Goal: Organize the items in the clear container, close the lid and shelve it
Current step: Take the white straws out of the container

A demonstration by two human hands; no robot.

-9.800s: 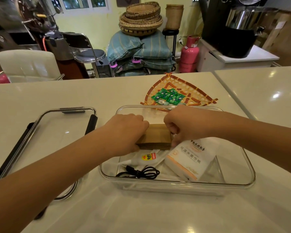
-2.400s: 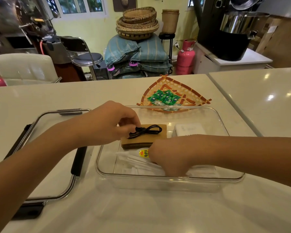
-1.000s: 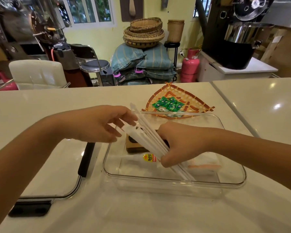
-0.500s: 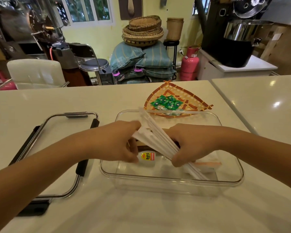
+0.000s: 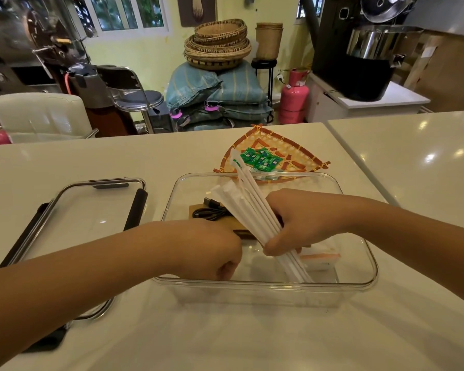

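The clear container stands open on the white counter. Inside it, my right hand grips a bundle of white paper-wrapped straws, tilted up and away to the left with their lower ends near the front wall. My left hand rests low in the container's front left corner with its fingers curled; anything under it is hidden. A black cable lies coiled on a brown cardboard stack. A white tissue pack lies under my right wrist. The clear lid with black clasps lies flat to the left.
A woven fan-shaped tray holding several green packets sits just behind the container. A second counter joins on the right. Chairs, sacks, baskets and a pink gas cylinder stand beyond the far edge.
My left hand let go of the straw bundle and dropped to the container floor, covering the yellow-labelled packet. My right hand keeps the straws, now more upright.
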